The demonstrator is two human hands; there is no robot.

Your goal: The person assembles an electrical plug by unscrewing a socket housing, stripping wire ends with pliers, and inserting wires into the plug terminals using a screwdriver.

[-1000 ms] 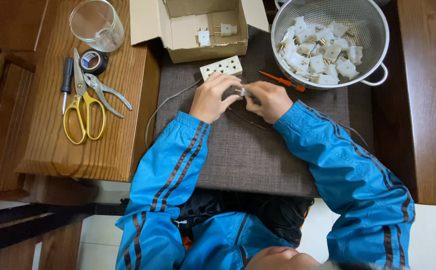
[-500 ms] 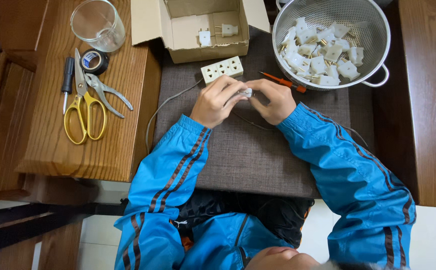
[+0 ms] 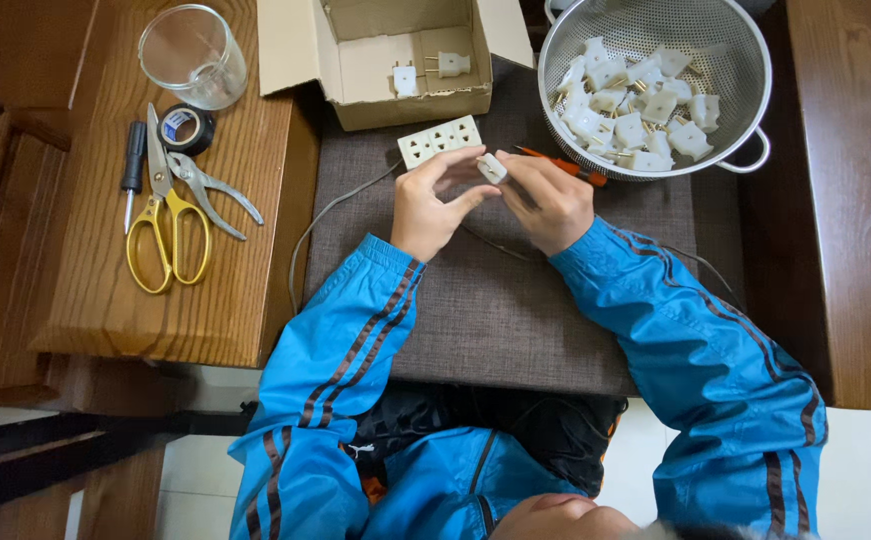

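Nearest us, our blue sleeves with dark stripes reach forward over a grey-brown woven pad point(image 3: 496, 310). Our left hand point(image 3: 428, 205) and right hand point(image 3: 554, 203) meet just above its middle, and both are curled round a small white plug point(image 3: 493, 167): the left thumb and fingertips pinch its left end, while the right fingers close over its right side. A thin grey cord point(image 3: 328, 215) curves across the pad from under the left hand. Just beyond the fingers lies a white socket strip point(image 3: 441, 141), and an orange screwdriver point(image 3: 566, 166) pokes out behind the right hand. Farther off stand an open cardboard box point(image 3: 396, 60) with two white plugs inside and a metal colander point(image 3: 746, 70) heaped with more white plugs. On the wooden table point(image 3: 106, 290) to our left lie yellow-handled scissors point(image 3: 168, 230), pliers point(image 3: 214, 190), a roll of black tape point(image 3: 187, 128) and a glass cup point(image 3: 194, 55).
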